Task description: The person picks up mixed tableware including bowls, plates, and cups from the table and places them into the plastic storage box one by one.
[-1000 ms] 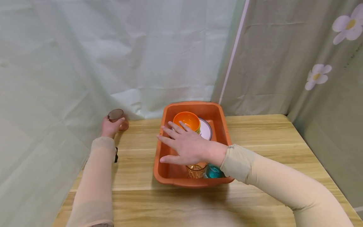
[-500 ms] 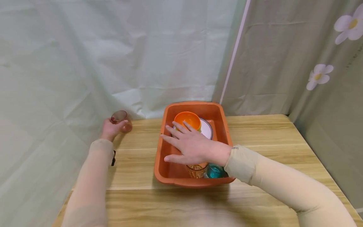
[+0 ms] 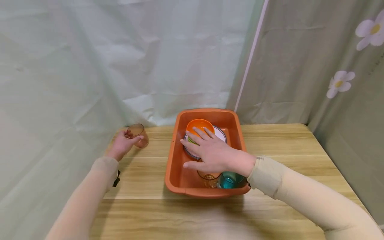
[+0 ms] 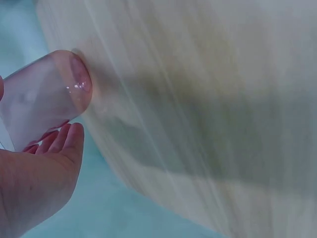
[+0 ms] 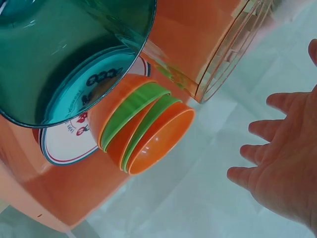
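My left hand [image 3: 121,145] grips a see-through pink drinking glass [image 3: 142,140] at the table's far left. In the left wrist view the base of the glass [image 4: 74,82] is close to the tabletop; I cannot tell if they touch. Fingers spread, my right hand [image 3: 218,154] hovers over an orange plastic basin [image 3: 207,192], holding nothing. Inside the basin a stack of orange and green bowls [image 5: 158,141] sits on a white plate [image 5: 69,144] with a dark rim. An amber glass [image 3: 210,182] and a teal glass [image 3: 229,182] stand at its near end, partly under my right hand.
The wooden table [image 3: 144,186] carries the basin near its middle. A pale curtain [image 3: 168,60] hangs behind and along the left side. To the right hangs a grey curtain [image 3: 282,73] with white flowers.
My left hand has moved right and nearer to me with the pink glass. My right hand has shifted slightly to the right over the basin, its fingers still spread.
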The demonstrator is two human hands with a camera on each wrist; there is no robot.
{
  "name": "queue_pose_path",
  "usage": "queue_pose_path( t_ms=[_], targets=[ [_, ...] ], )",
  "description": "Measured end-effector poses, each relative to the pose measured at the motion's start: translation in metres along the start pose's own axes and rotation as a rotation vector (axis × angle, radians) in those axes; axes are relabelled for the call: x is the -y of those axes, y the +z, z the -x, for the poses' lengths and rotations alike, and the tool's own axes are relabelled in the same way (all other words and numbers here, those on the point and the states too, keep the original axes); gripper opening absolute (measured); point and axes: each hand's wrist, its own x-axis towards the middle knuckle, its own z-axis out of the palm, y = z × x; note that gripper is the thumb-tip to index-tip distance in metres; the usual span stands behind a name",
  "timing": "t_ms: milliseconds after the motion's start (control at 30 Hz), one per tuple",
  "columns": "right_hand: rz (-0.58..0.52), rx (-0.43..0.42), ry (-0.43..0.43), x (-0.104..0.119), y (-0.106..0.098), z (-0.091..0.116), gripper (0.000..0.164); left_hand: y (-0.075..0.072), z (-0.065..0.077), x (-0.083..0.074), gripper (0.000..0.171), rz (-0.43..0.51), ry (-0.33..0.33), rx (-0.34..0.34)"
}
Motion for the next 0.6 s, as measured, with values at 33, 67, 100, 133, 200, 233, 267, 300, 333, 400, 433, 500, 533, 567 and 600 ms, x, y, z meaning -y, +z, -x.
queue_pose_path(
  t_ms=[33, 67, 100, 133, 200, 233, 267, 300, 333, 400, 433, 500, 533, 567, 600],
  targets=[
    [-0.002, -0.005, -0.002, 0.0, 0.0, 0.001, 0.085, 0.002, 0.003, 0.0, 0.086, 0.009, -0.001, 0.009],
    [-0.003, -0.009, -0.004, 0.0, 0.0, 0.002, 0.085, 0.004, 0.007, 0.0, 0.089, 0.016, -0.003, 0.017],
    [-0.005, -0.011, -0.007, 0.0, 0.0, 0.004, 0.085, 0.006, 0.01, 0.0, 0.091, 0.006, 0.003, 0.018],
    [-0.008, -0.014, -0.008, -0.001, 0.0, 0.005, 0.085, 0.008, 0.014, 0.0, 0.092, -0.002, 0.01, 0.019],
    [-0.014, -0.019, -0.01, -0.002, 0.0, 0.006, 0.084, 0.013, 0.021, -0.001, 0.092, -0.012, 0.021, 0.023],
    [-0.014, -0.021, -0.01, -0.002, 0.001, 0.007, 0.084, 0.015, 0.025, -0.001, 0.092, -0.016, 0.024, 0.027],
    [-0.014, -0.023, -0.008, -0.002, 0.001, 0.008, 0.084, 0.017, 0.029, -0.002, 0.092, -0.017, 0.028, 0.033],
    [-0.014, -0.024, -0.007, -0.003, 0.001, 0.008, 0.083, 0.02, 0.033, -0.002, 0.092, -0.022, 0.032, 0.038],
    [-0.014, -0.029, -0.007, -0.003, 0.002, 0.009, 0.083, 0.022, 0.037, -0.003, 0.092, -0.022, 0.035, 0.049],
    [-0.013, -0.036, -0.009, -0.004, 0.002, 0.01, 0.083, 0.026, 0.045, -0.004, 0.093, -0.031, 0.036, 0.07],
    [-0.011, -0.038, -0.01, -0.004, 0.002, 0.01, 0.084, 0.028, 0.05, -0.005, 0.093, -0.031, 0.038, 0.08],
    [-0.009, -0.04, -0.012, -0.004, 0.003, 0.01, 0.084, 0.032, 0.059, -0.007, 0.093, -0.026, 0.04, 0.095],
    [-0.009, -0.04, -0.012, -0.004, 0.003, 0.01, 0.084, 0.034, 0.064, -0.008, 0.092, -0.021, 0.044, 0.1],
    [-0.01, -0.038, -0.009, -0.004, 0.003, 0.011, 0.084, 0.035, 0.068, -0.009, 0.092, -0.018, 0.047, 0.104],
    [-0.009, -0.035, -0.008, -0.004, 0.003, 0.011, 0.084, 0.037, 0.072, -0.01, 0.091, -0.007, 0.053, 0.107]
  ],
)
